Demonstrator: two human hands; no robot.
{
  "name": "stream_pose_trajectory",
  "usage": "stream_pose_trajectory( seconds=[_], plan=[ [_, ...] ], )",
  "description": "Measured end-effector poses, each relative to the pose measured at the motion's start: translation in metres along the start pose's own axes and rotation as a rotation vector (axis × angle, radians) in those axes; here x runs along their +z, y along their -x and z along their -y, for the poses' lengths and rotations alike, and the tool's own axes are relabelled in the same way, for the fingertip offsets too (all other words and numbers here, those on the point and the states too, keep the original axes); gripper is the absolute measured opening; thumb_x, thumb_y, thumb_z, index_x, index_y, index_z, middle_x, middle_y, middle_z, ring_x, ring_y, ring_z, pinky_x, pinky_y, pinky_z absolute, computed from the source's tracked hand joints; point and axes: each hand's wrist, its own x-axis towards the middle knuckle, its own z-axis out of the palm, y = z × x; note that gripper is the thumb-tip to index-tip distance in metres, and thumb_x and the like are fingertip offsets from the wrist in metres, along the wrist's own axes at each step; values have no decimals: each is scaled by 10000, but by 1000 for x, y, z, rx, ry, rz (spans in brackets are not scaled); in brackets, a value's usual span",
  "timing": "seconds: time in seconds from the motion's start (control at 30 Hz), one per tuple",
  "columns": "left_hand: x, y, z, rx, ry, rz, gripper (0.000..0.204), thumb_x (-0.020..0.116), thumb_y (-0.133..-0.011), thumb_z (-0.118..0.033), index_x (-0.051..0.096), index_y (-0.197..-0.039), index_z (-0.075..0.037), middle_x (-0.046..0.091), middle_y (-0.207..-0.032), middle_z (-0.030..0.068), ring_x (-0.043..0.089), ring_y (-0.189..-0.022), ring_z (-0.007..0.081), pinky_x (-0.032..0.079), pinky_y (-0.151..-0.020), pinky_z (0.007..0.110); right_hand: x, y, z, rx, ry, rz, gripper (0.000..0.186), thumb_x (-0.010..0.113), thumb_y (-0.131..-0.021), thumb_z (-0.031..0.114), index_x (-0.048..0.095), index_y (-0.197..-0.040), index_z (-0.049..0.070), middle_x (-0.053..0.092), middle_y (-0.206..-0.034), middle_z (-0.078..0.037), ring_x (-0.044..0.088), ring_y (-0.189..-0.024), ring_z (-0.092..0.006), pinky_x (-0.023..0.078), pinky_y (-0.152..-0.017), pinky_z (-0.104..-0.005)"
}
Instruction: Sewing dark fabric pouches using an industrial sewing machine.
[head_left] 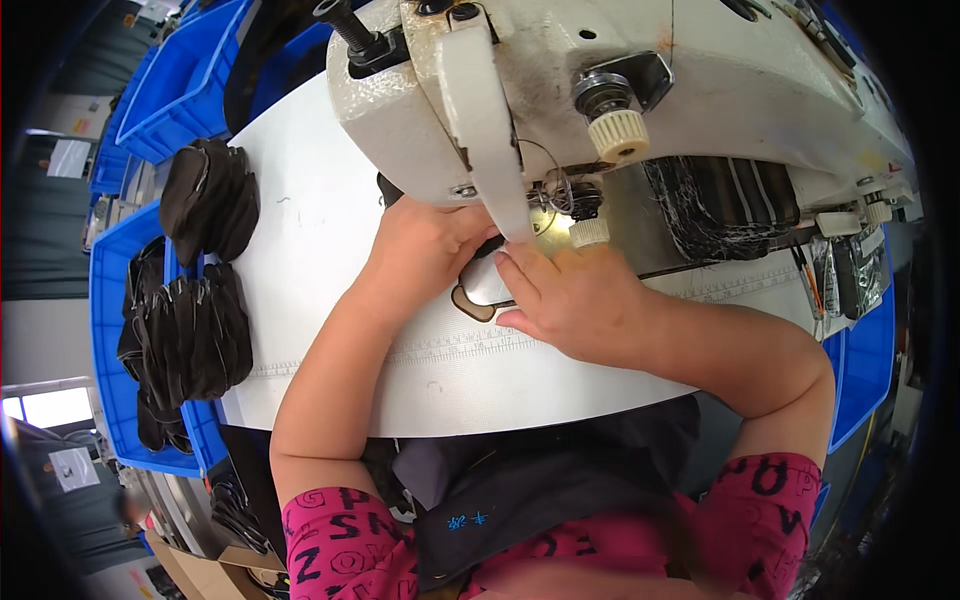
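Both hands are at the needle area of a white sewing machine point(480, 130), under its head. My left hand point(425, 245) has its fingers curled on a piece of dark fabric point(489, 246), part of which also shows behind the wrist. From the right, my right hand point(590, 305) comes in with bent fingers near the presser area, thumb stretched toward the left. The machine head and the fingers themselves hide the right fingertips and most of the fabric. A small lamp lights the spot just beyond the right fingers.
Stacked dark fabric pieces point(190, 330) fill a blue bin point(107, 330) at the left, with another bundle point(208, 200) above. Striped dark pieces point(725, 205) with frayed threads lie under the machine arm. A printed ruler strip point(450, 345) crosses the white table point(540, 395).
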Motion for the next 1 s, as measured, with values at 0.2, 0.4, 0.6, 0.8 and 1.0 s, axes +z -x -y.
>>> stream_pose_trajectory(
  seconds=[0.2, 0.4, 0.6, 0.8, 1.0],
  plan=[
    [2, -1, -4, 179, -246, -140, 165, 815, -845, -136, 807, -1010, -137, 729, -825, 67, 701, -756, 297, 535, -628, 402, 2, -1, 3, -37, 12, 26, 571, 729, -909, 465, 723, -1085, -78, 697, -1072, -206, 651, -624, -200, 507, -528, -336],
    [2, 3, -1, 36, -87, -71, 152, 825, -837, -126, 813, -987, -108, 717, -805, 82, 693, -744, 288, 532, -636, 402, 5, -1, 4, -17, -2, 41, 588, 789, -850, 457, 700, -1143, -46, 682, -1142, -168, 621, -623, -175, 505, -558, -321],
    [8, 1, -3, 27, -51, -70, 154, 827, -834, -109, 813, -987, -99, 706, -795, 94, 681, -730, 291, 536, -646, 394, 4, -2, -1, -64, -94, 1, 596, 738, -906, 461, 717, -1076, -110, 703, -1109, -282, 678, -613, -218, 523, -523, -345],
    [11, 4, 1, 20, -58, -91, 148, 821, -848, -135, 817, -994, -113, 715, -811, 90, 692, -745, 296, 537, -653, 399, 4, -2, 2, -65, -101, 14, 597, 732, -914, 462, 714, -1094, -107, 706, -1127, -283, 674, -606, -214, 523, -519, -346],
    [11, 5, -4, 18, -120, -95, 151, 814, -867, -169, 809, -1012, -130, 735, -848, 79, 703, -763, 297, 542, -653, 400, 7, 1, 2, 1, -59, 68, 580, 807, -832, 471, 715, -1139, -12, 693, -1225, -196, 698, -712, -221, 556, -612, -324]
  ],
)
